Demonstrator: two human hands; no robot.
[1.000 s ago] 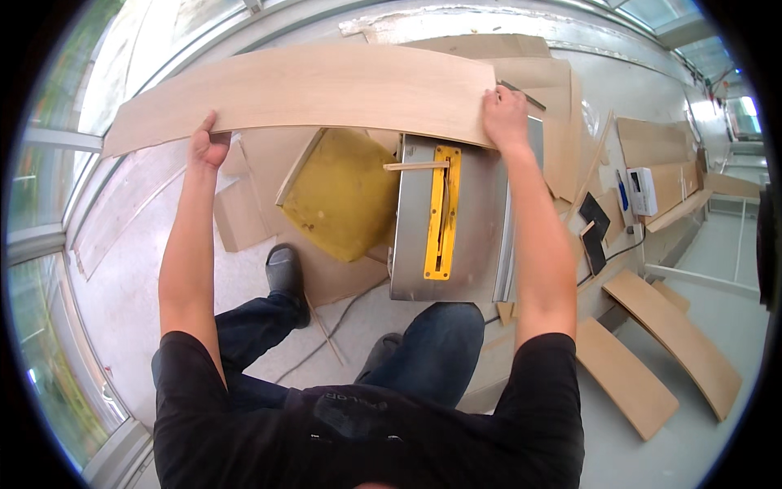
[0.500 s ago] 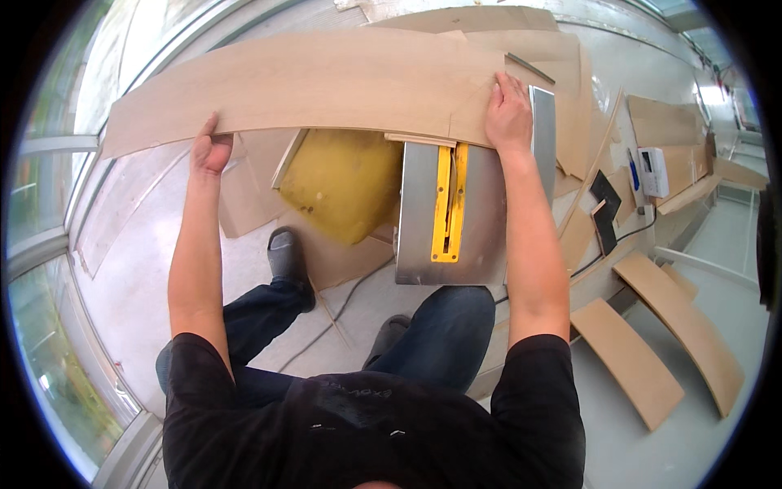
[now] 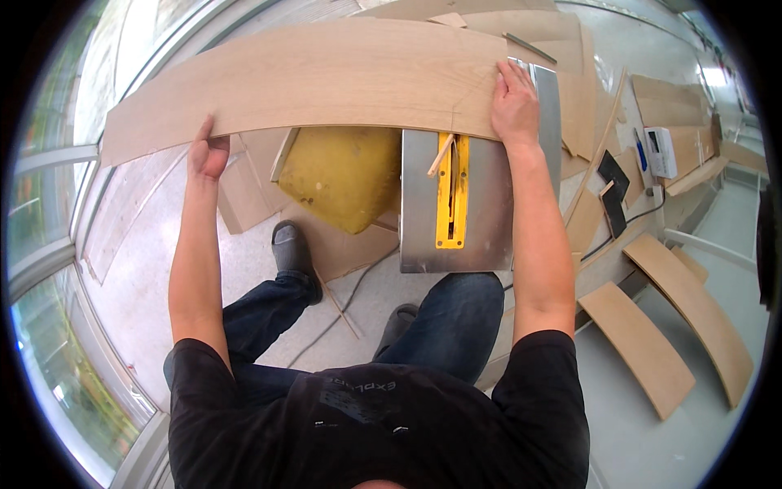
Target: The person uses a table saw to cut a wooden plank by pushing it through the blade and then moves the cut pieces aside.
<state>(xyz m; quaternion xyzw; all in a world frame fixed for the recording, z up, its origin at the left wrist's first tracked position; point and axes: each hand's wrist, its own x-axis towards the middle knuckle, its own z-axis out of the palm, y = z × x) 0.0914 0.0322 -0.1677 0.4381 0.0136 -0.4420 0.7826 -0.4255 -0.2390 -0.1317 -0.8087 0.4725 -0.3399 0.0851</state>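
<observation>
A long, light-brown wood plank [image 3: 309, 77] spans the far side of the view, its right part over the metal top of a table saw [image 3: 419, 236]. My left hand [image 3: 209, 155] holds the plank's near edge toward the left, thumb on top and fingers underneath. At the plank's right end my right hand [image 3: 515, 102] is closed on the edge, beside the saw's metal fence [image 3: 547, 122]. A yellow slotted insert [image 3: 452, 204] runs along the saw top. Slanting across that insert is a small wood offcut [image 3: 441, 155], just short of the plank. The blade is not clearly visible.
Left of the saw is a yellow, dusty block-like object [image 3: 342, 179]. A cable [image 3: 342, 310] crosses the floor near my feet. At right lie two cut boards [image 3: 639, 350], a black angled piece [image 3: 611, 196], a white box [image 3: 661, 152] and a blue pen-like tool [image 3: 641, 155].
The small offcut near the plank's edge now lies slanted over the yellow insert. My view has shifted slightly; both hands keep their hold on the plank.
</observation>
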